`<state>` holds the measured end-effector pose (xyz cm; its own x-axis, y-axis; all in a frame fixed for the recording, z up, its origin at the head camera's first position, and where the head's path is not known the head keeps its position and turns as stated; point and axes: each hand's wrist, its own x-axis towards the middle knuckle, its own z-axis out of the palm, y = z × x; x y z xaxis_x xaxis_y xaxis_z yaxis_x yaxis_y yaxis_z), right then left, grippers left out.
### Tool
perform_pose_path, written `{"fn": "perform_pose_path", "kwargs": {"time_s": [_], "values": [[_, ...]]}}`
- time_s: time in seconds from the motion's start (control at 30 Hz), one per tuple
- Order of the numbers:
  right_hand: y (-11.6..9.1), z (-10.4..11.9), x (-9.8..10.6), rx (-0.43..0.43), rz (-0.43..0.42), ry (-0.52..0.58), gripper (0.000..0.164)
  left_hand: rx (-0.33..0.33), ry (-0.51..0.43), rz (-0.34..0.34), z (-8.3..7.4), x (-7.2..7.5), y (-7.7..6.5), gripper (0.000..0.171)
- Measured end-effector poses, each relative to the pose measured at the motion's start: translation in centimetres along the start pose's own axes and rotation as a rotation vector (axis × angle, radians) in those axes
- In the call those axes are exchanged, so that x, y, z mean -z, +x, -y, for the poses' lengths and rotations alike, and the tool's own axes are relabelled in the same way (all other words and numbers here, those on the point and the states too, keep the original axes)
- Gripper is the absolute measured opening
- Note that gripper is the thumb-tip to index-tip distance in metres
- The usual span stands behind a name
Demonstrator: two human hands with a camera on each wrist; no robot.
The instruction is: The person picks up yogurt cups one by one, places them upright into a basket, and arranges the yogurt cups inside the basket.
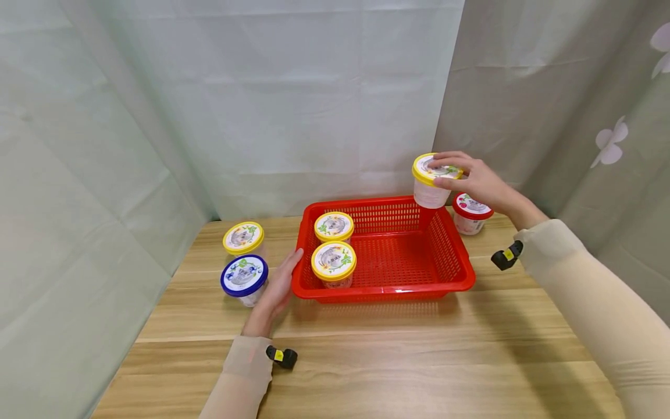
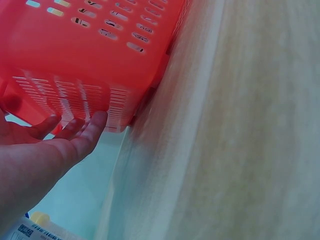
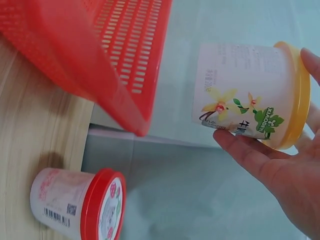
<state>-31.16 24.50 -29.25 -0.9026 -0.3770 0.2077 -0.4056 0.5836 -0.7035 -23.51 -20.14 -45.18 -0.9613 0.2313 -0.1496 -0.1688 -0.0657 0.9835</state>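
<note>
My right hand (image 1: 478, 180) grips an ice cream tub with a yellow lid (image 1: 431, 195), its fingers and thumb about the lid and upper side. In the head view that tub is raised over the back right corner of the red plastic basket (image 1: 387, 289). Vanilla flowers show on the tub's side (image 3: 245, 90) in the right wrist view. My left hand (image 1: 277, 285) rests against the basket's left side, with fingers (image 2: 90, 132) fairly straight below the rim. Inside the basket, at the left, stand two yellow-lidded tubs, one behind (image 1: 334, 226) and one in front (image 1: 334, 262).
Left of the basket stand a yellow-lidded tub (image 1: 243, 237) and a blue-lidded tub (image 1: 244, 275). A red-lidded tub (image 1: 473, 206) stands just beyond the basket's right side. Pale curtains (image 1: 282, 116) hang behind and beside the wooden table (image 1: 398, 372).
</note>
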Motion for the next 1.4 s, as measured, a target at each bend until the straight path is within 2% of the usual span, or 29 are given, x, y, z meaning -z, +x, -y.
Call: {"fn": "perform_pose_path", "kwargs": {"time_s": [0.3, 0.7, 0.97, 1.2, 1.4], "values": [[1.1, 1.0, -0.9, 0.021, 0.035, 0.018, 0.050, 0.008, 0.005, -0.017, -0.1, -0.1, -0.1, 0.071], [2.8, 2.3, -2.9, 0.034, 0.073, 0.061, 0.047, -0.010, -0.020, 0.016, 0.0, 0.0, 0.0, 0.070], [3.7, 2.1, -4.2, 0.051, 0.080, 0.056, 0.045, -0.008, -0.022, 0.012, 0.1, 0.0, 0.0, 0.068], [4.3, 2.1, -5.8, 0.066, 0.100, 0.123, 0.043, -0.006, -0.016, 0.012, 0.0, -0.1, -0.1, 0.068], [4.8, 1.8, -6.9, 0.041, 0.126, 0.147, 0.044, -0.002, 0.007, -0.006, -0.1, -0.1, -0.2, 0.072]]}}
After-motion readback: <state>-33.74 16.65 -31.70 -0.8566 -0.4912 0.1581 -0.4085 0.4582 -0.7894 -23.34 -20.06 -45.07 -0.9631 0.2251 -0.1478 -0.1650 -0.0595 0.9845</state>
